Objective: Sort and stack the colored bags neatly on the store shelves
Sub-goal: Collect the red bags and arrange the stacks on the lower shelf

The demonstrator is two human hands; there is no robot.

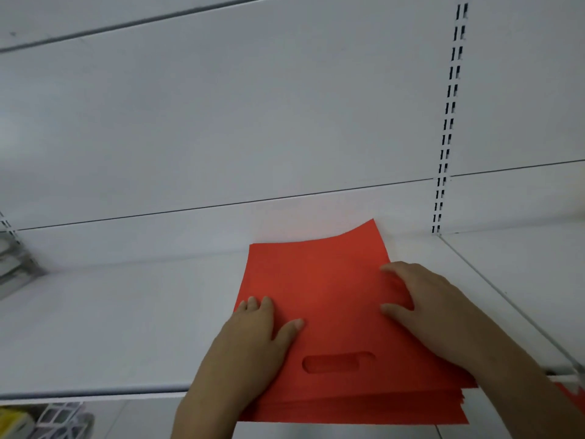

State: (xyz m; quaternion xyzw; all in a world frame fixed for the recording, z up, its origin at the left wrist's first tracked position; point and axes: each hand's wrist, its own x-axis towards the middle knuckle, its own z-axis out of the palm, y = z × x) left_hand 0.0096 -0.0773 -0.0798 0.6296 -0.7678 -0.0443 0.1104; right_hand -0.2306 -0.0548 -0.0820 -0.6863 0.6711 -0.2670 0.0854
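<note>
A stack of flat red bags [326, 296] with an oval handle cut-out lies on the white shelf [126, 327]. Its near end hangs over the shelf's front edge. The far right corner of the top bag curls up against the back panel. My left hand [253, 340] rests flat on the stack's left side, fingers straight and thumb spread. My right hand [421, 299] lies on the right side with fingers laid over the top bag and thumb pointing inward. Neither hand grips anything.
A slotted upright [449, 122] runs down the white back panel at the right. Grey metal parts [15, 264] sit at the far left of the shelf. Below the shelf at the bottom left lie packaged goods [47, 419]. More red material [569, 394] shows at the right edge.
</note>
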